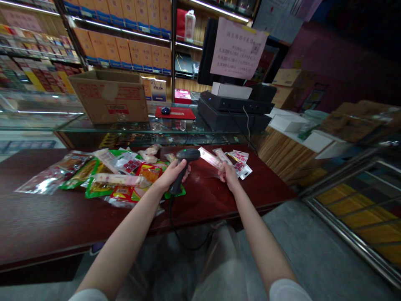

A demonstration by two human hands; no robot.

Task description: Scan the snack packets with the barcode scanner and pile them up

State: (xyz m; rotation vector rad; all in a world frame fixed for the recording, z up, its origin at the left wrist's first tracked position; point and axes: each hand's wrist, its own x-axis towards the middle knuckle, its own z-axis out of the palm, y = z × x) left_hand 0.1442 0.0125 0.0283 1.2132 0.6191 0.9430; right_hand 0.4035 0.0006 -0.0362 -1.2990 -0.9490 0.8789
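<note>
My left hand [172,175] is wrapped round the grip of a black barcode scanner [187,155], whose head points right and shows a small green light. Its cord hangs over the table's front edge. In my right hand [229,174] is a long, narrow pale-pink snack packet [209,158], held by its right end. A printed code shows near the packet's far end, just in front of the scanner head. Beside my right hand lie a few white and red snack packets [243,168]. A heap of plastic-wrapped snacks [150,172] spreads left of the scanner.
Behind the dark red wooden table [50,213] runs a glass counter with an open cardboard box [115,100], a red mat [188,113] with a mouse, and a monitor [209,54] bearing a paper notice. A metal-framed rack [354,209] stands at right.
</note>
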